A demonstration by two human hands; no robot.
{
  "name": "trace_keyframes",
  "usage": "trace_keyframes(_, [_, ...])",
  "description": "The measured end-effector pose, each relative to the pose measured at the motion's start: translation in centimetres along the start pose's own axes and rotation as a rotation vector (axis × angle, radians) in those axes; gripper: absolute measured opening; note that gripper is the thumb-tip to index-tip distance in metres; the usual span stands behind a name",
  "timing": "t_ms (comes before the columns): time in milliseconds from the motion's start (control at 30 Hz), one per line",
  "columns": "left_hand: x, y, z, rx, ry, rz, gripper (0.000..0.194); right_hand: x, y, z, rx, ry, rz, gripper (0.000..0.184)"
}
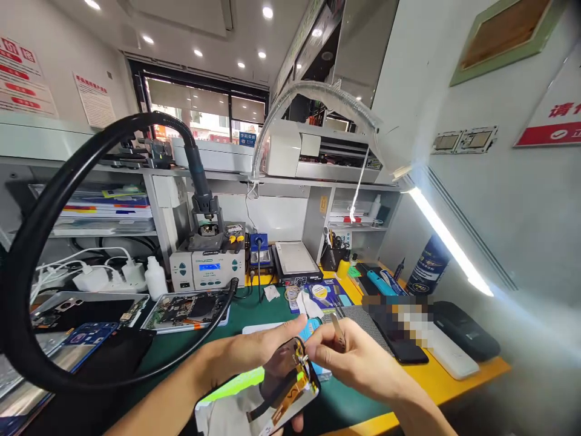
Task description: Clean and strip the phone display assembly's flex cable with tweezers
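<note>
My left hand [276, 339] grips an opened phone display [258, 399] from its far side, the thumb along the top edge and fingertips under the lower edge. The inner side faces me, with a dark ribbon cable, an orange flex cable [288, 399] and small parts near the top end. My right hand [351, 357] is closed at that end, thumb and index finger pinched against the small parts. A flat metal tool [338, 332], probably tweezers, sticks up from between its fingers. Its tip, and anything in the pinch, I cannot make out. Behind the hands lies a blue and white box [311, 329].
A black hose [86, 154] arches over the left side from the rework station [206, 269]. Opened devices [188, 310] lie left on the green mat [267, 312]. At right are a dark phone [403, 345], a white slab [447, 348], a black case [465, 327] and a spray can [426, 266].
</note>
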State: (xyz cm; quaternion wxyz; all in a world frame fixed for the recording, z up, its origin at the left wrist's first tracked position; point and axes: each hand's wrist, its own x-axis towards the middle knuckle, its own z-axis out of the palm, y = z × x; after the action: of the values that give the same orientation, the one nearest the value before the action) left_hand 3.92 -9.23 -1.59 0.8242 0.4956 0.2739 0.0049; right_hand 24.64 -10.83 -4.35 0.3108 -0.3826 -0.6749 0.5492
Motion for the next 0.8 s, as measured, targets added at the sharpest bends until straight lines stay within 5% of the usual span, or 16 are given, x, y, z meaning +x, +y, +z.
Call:
trace_keyframes(167, [-0.6,0.4,-0.8,-0.137,-0.073,0.087,0.073,-0.5,1.5,0.6,0.185,0.057,0.034,0.028])
trace_keyframes(333, [-1.6,-1.3,-3.3,-0.375,-0.051,0.359,0.095,-0.6,2.8,1.6,0.535,0.311,0.068,0.034])
trace_keyframes(433, [-0.6,-3.4,-3.3,-0.542,0.104,0.772,0.083,0.0,3.0,2.8,0.688,0.491,0.051,0.030])
trace_keyframes(533, [1.7,-4.4,-1.6,-0.613,0.273,0.972,0.074,1.0,2.7,4.5,0.754,0.631,0.043,0.027])
trace_keyframes(667, [4.8,-2.9,0.3,-0.642,0.465,1.047,0.041,2.4,2.0,6.4,0.775,0.720,0.005,0.031])
trace_keyframes(800, [6.0,-0.9,0.4,-0.598,0.558,1.017,0.053,3.2,2.0,6.7,0.785,0.730,-0.030,0.034])
